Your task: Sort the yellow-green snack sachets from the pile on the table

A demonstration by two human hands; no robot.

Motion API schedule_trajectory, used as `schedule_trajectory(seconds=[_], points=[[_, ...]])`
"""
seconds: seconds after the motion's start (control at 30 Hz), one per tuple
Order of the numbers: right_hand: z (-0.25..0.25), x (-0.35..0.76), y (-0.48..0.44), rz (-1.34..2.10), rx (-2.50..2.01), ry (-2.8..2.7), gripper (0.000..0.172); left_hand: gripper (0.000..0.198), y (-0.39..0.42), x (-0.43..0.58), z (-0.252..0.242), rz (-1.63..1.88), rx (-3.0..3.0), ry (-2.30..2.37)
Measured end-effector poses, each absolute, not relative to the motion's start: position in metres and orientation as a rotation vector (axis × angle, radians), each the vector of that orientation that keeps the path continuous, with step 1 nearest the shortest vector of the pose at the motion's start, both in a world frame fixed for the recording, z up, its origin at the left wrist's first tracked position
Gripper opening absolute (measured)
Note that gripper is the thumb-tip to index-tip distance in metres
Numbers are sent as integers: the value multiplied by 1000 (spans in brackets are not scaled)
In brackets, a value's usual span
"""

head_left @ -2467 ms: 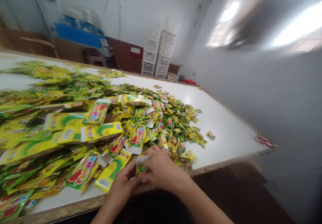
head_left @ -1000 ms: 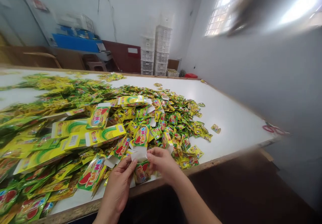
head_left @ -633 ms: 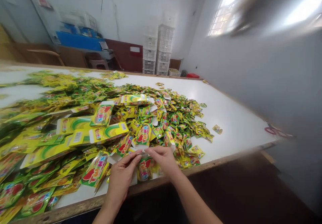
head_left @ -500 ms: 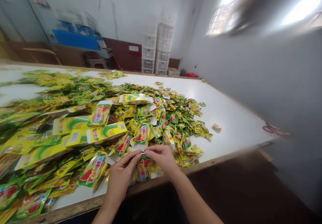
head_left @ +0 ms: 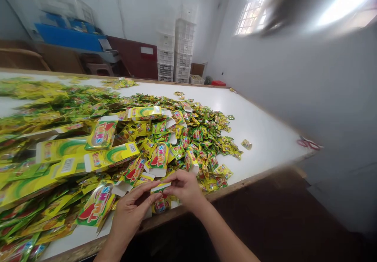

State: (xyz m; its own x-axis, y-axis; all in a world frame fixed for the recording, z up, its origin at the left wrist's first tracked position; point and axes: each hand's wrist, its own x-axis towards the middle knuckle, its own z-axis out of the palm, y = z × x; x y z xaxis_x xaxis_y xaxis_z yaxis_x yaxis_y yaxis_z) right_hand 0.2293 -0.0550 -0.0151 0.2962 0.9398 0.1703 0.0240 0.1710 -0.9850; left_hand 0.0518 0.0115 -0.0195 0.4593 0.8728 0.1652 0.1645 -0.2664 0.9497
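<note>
Now the left hand (head_left: 129,211) and right hand (head_left: 185,189) pinch a small carton (head_left: 161,204) narrowly. Its long axis points away from the table edge (head_left: 176,211).

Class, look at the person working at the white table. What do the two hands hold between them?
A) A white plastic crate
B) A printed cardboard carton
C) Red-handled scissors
B: the left hand and right hand grip a yellow-and-green printed cardboard carton between them, above the edge of the long white table.
</note>
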Motion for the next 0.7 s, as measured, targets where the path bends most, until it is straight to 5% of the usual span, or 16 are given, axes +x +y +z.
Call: schedule_trajectory(seconds=[0.23,0.53,0.7], points=[[-12,220,-62,647,-1232,-1183,16,36,13,45,-34,914,1889,824],[-14,212,-74,516,-1242,-1235,22,25,6,42,-39,957,2000,750],[-4,214,-75,440,-1265,-1370,26,44,-1,45,-37,959,1916,850]])
